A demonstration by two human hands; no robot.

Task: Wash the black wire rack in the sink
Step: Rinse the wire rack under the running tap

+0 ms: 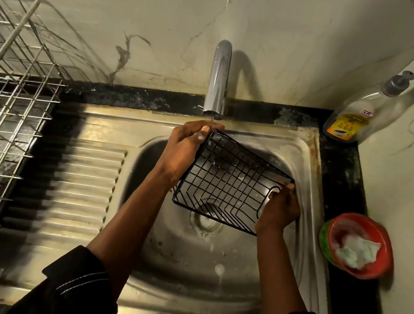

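So we've got the black wire rack (228, 184) tilted above the sink (306, 152) bowl, top corner right under the trickling tap (219, 78). Our left hand (183, 153) grips its upper left edge, and our right hand (280, 209) clutches the handle loop.

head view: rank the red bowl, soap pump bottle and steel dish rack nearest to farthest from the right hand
1. Red bowl, on the counter just right of the right hand.
2. Soap pump bottle, in the back right corner.
3. Steel dish rack, far left, beyond the drainboard.
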